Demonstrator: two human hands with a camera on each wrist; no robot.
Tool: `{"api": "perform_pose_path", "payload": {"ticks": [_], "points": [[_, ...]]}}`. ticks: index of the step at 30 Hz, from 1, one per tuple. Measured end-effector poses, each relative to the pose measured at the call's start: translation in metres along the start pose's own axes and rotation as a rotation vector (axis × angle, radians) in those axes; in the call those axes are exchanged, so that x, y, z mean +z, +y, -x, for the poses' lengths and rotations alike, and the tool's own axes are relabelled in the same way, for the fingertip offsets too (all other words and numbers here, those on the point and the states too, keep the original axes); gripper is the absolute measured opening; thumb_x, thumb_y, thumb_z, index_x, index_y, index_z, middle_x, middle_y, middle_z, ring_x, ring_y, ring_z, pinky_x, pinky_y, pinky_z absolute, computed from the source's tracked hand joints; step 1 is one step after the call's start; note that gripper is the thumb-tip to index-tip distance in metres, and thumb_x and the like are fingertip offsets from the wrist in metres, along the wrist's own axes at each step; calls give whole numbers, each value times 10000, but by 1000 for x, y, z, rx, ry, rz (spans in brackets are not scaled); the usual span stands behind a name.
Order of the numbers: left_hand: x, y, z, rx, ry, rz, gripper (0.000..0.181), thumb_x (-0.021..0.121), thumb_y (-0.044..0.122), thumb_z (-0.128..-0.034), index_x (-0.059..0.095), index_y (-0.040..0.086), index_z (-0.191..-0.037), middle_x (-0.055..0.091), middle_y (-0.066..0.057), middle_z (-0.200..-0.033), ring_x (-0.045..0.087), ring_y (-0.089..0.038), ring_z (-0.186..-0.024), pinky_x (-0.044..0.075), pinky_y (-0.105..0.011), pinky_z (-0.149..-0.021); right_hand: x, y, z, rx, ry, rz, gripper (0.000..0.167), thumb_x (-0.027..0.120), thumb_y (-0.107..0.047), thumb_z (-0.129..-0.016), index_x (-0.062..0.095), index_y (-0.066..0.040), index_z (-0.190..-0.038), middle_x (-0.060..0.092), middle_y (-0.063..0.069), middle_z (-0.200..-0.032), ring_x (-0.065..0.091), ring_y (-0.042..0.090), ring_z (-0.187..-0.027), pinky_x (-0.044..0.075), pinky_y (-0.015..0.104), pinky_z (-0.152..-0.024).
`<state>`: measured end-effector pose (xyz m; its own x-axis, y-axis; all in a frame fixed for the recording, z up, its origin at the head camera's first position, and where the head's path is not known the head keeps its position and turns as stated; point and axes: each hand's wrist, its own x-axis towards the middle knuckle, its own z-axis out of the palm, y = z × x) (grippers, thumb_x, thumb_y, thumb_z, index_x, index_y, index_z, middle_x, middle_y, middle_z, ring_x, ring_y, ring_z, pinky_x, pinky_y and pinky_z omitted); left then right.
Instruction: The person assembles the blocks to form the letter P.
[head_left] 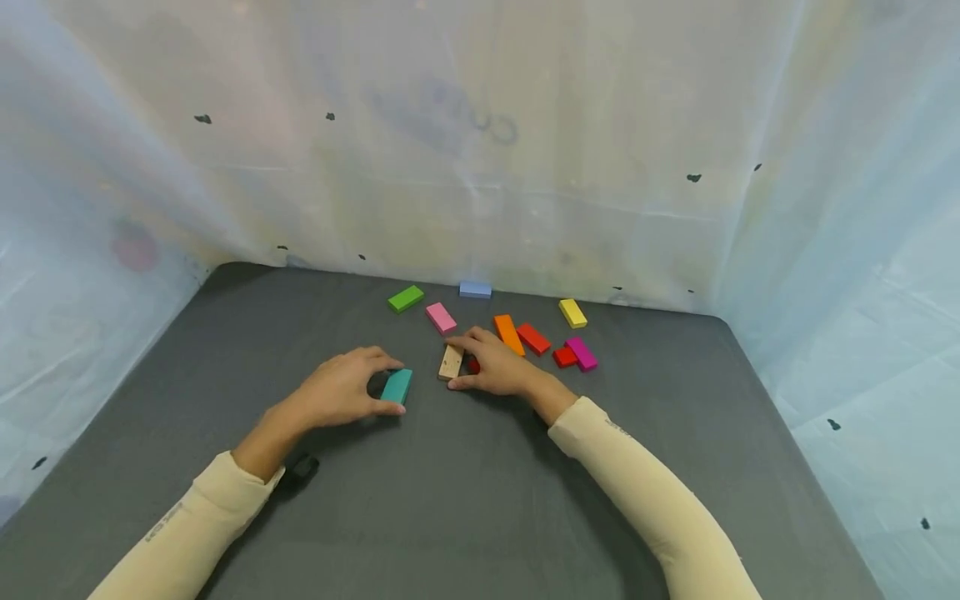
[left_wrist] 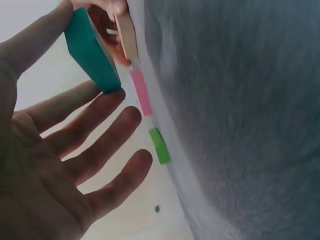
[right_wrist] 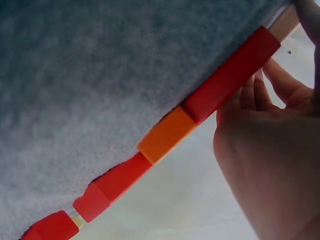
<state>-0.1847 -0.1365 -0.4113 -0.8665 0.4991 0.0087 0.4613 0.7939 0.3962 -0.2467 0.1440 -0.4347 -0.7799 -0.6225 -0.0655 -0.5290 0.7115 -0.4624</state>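
My left hand (head_left: pixel 341 390) pinches a teal block (head_left: pixel 397 387) by its two ends, between thumb and fingertips; in the left wrist view the teal block (left_wrist: pixel 92 50) is tilted, with the other fingers spread. To its right, my right hand (head_left: pixel 495 365) holds a natural wood block (head_left: pixel 451 362) between thumb and fingers, low at the table. A dark red block (head_left: pixel 473 365) is mostly hidden under the right hand; the right wrist view shows the dark red block (right_wrist: pixel 232 75) beside the wood block (right_wrist: pixel 284 22).
Beyond the hands lie green (head_left: pixel 406 298), pink (head_left: pixel 441 318) and light blue (head_left: pixel 476 289) blocks. Orange (head_left: pixel 508 334), red (head_left: pixel 533 338), magenta (head_left: pixel 581 353) and yellow (head_left: pixel 573 313) blocks lie to the right, with a smaller red one (head_left: pixel 565 357). Pale sheeting (head_left: pixel 480 192) surrounds the grey table (head_left: pixel 465 500).
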Motion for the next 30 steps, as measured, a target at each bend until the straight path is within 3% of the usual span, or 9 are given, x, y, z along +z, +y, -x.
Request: {"api": "perform_pose_path", "payload": {"ticks": [6,13,20,30], "points": [[7,19,13,53,19,-36,694,814,527,-762,646,146,-1318,649,-54,-1214,630,-252,-1082,514,-499,-892,-1,4,-2,26,16,2,726,754,-438,-867,477,-162,-1479,518,65,-1324,502,178,-1077,461,341,-960],[17,24,29,86,35,-99,650,838,536,-721,697,154,-1228,658,-7,-1139,630,-214,-1010,520,-465,-858,6,2,-7,10,4,-26,723,737,-434,-885,464,-139,-1486,513,83,-1339,513,198,-1124,454,366,-1017],[18,26,32,70,-6,-63,626,860,531,-693,710,166,-1178,668,14,-1122,631,-187,-983,522,-442,-847,8,0,-10,30,9,-30,720,753,-420,-875,476,-144,-1480,517,75,-1324,507,190,-1112,456,354,-1004],[27,28,34,50,-40,-147,726,879,553,-647,685,130,-1205,657,-47,-1194,594,-256,-1090,479,-510,-921,9,-4,-10,46,14,-18,721,758,-421,-870,482,-147,-1477,527,74,-1306,519,190,-1092,465,353,-981]]}}
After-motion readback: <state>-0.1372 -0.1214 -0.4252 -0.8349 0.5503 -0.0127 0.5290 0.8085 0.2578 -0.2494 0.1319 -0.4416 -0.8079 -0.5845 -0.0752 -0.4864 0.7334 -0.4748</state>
